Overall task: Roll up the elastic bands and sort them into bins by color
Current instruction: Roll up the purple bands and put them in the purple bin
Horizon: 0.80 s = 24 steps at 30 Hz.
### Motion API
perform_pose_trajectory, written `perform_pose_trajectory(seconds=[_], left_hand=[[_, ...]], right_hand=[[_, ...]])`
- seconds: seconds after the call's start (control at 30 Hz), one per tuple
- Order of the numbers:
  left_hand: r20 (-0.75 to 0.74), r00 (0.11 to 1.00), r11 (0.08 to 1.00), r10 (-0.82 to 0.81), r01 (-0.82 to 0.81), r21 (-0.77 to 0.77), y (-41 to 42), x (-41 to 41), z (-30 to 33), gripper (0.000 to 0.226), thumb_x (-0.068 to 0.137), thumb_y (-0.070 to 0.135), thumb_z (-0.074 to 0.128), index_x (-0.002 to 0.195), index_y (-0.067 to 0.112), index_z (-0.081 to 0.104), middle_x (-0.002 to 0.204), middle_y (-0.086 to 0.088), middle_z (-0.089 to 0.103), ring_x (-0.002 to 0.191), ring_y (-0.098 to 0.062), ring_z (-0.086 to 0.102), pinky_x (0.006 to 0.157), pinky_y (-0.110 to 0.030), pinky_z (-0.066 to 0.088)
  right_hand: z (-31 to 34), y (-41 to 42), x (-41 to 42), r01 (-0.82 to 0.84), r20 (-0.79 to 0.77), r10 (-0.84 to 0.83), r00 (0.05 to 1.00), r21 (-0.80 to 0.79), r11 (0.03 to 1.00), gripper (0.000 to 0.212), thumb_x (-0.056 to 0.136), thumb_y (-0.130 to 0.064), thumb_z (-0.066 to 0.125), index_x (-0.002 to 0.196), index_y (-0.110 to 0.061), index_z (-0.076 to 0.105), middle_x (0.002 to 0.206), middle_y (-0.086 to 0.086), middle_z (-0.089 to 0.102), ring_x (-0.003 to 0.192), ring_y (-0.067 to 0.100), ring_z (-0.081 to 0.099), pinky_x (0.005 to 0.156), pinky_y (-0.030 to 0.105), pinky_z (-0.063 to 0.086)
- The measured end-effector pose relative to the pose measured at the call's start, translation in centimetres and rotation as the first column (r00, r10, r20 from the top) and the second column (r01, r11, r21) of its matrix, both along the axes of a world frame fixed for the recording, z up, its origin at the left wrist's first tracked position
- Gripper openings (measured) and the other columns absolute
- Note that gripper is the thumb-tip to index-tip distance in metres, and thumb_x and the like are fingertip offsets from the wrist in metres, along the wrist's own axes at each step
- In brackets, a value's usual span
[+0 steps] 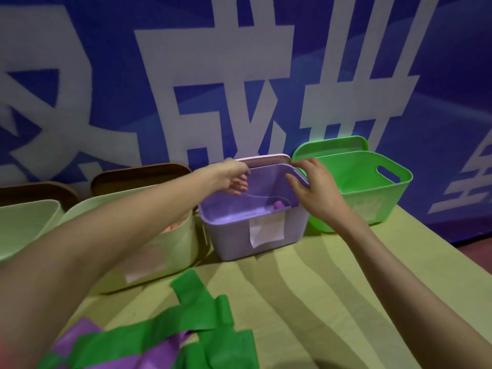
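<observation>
— What did your head camera take in of the room and the surface?

— You faced a blue wall banner (pixel 106 83) with large white characters, and a table under a pale yellow-green cloth (pixel 332 288). Along its far edge stood a row of plastic bins: two cream ones (pixel 170 249), a lilac one (pixel 239 235), a bright green one (pixel 372 198).

— And your hands?

— Your left hand (pixel 234 179) hung over the lilac bin's back rim, fingers loosely curled, holding nothing that I could see. Your right hand (pixel 314 187) rested spread-fingered on its right rim.

— The bands?

— One rolled purple band (pixel 278 205) lay inside the lilac bin. Loose green (pixel 202 310) and purple (pixel 77 334) elastic bands lay heaped at the near edge.
</observation>
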<state>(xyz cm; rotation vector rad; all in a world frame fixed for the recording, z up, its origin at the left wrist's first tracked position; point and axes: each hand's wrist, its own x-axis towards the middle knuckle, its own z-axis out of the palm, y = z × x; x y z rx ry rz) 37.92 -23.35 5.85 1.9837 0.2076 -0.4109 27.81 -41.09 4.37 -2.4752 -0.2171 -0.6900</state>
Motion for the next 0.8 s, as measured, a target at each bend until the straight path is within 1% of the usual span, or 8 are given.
perform_pose_trajectory(seconds=[0.13,0.23,0.33,0.4,0.53,0.67,0.73,0.8], left_hand=[[0.365,0.928,0.997,0.072,-0.051,-0.066,2.7,-5.6,1.8,0.009,0.092,0.011,0.054,0.084,0.01,0.058,0.091,-0.012,0.065,0.073,-0.016,0.063,0.067,-0.029,0.054],[0.505,0.859,0.995,0.085,-0.044,-0.092,5.2,-11.0,2.2,0.009,0.094,0.012,0.055,0.092,0.009,0.062,0.088,-0.007,0.068,0.075,-0.015,0.065,0.065,-0.027,0.055],[0.512,0.856,0.988,0.075,0.005,-0.153,8.0,-16.8,1.6,0.008,0.094,0.009,0.055,0.092,0.007,0.062,0.082,-0.006,0.067,0.07,-0.013,0.063,0.057,-0.022,0.05],[0.487,0.872,0.99,0.05,0.022,-0.14,9.9,-20.5,0.7,0.009,0.093,0.007,0.055,0.088,0.01,0.062,0.079,-0.005,0.067,0.068,-0.011,0.061,0.057,-0.021,0.049],[0.382,0.921,0.995,-0.074,0.093,-0.033,14.5,-26.4,-3.5,0.011,0.092,0.005,0.058,0.085,0.012,0.062,0.078,-0.004,0.067,0.065,-0.005,0.062,0.061,-0.026,0.049],[0.356,0.929,0.969,-0.098,0.007,0.247,19.0,-30.4,-8.9,0.01,0.081,0.011,0.068,0.075,0.019,0.067,0.077,-0.005,0.071,0.071,-0.012,0.063,0.076,-0.035,0.052],[0.364,0.93,0.938,-0.048,-0.083,0.337,20.3,-32.3,-10.9,0.01,0.08,0.009,0.07,0.076,0.018,0.069,0.076,-0.003,0.071,0.071,-0.013,0.063,0.077,-0.036,0.054],[0.395,0.918,0.935,-0.045,-0.101,0.34,21.0,-33.7,-12.2,0.011,0.08,0.007,0.071,0.082,0.017,0.07,0.078,-0.001,0.071,0.072,-0.013,0.065,0.077,-0.036,0.055]], right_hand=[[1.4,2.1,-3.0,-0.051,0.037,0.05,0.998,0.044,0.998,0.033,0.095,-0.02,0.059,0.123,-0.004,0.06,0.12,0.015,0.058,0.109,0.029,0.055,0.095,0.037,0.042],[1.6,4.3,-5.8,-0.097,0.067,0.093,0.993,0.061,0.993,0.033,0.094,-0.019,0.061,0.122,-0.002,0.06,0.12,0.016,0.058,0.11,0.03,0.056,0.095,0.037,0.042],[1.0,6.6,-9.1,-0.175,0.058,0.171,0.984,0.069,0.982,0.033,0.094,-0.02,0.061,0.122,-0.002,0.059,0.12,0.016,0.058,0.111,0.029,0.055,0.095,0.037,0.043],[0.1,8.2,-11.7,-0.247,0.042,0.245,0.969,0.058,0.967,0.033,0.095,-0.021,0.06,0.123,-0.004,0.059,0.12,0.013,0.057,0.109,0.025,0.055,0.091,0.029,0.042],[-3.0,10.9,-16.7,-0.427,-0.047,0.427,0.903,0.012,0.904,0.032,0.092,-0.02,0.063,0.12,-0.006,0.059,0.112,0.009,0.058,0.1,0.017,0.057,0.084,0.024,0.042],[-6.9,12.4,-20.9,-0.612,-0.327,0.576,0.749,-0.008,0.791,0.033,0.091,-0.021,0.065,0.121,-0.007,0.061,0.112,0.008,0.059,0.096,0.015,0.058,0.087,0.023,0.044],[-8.8,13.0,-22.7,-0.624,-0.409,0.569,0.714,-0.002,0.781,0.036,0.09,-0.029,0.066,0.119,-0.01,0.062,0.111,0.006,0.06,0.099,0.019,0.059,0.089,0.028,0.046],[-10.1,13.6,-24.1,-0.598,-0.435,0.53,0.728,-0.024,0.801,0.047,0.085,-0.05,0.063,0.116,-0.015,0.063,0.104,0.001,0.058,0.096,0.018,0.057,0.086,0.033,0.048]])
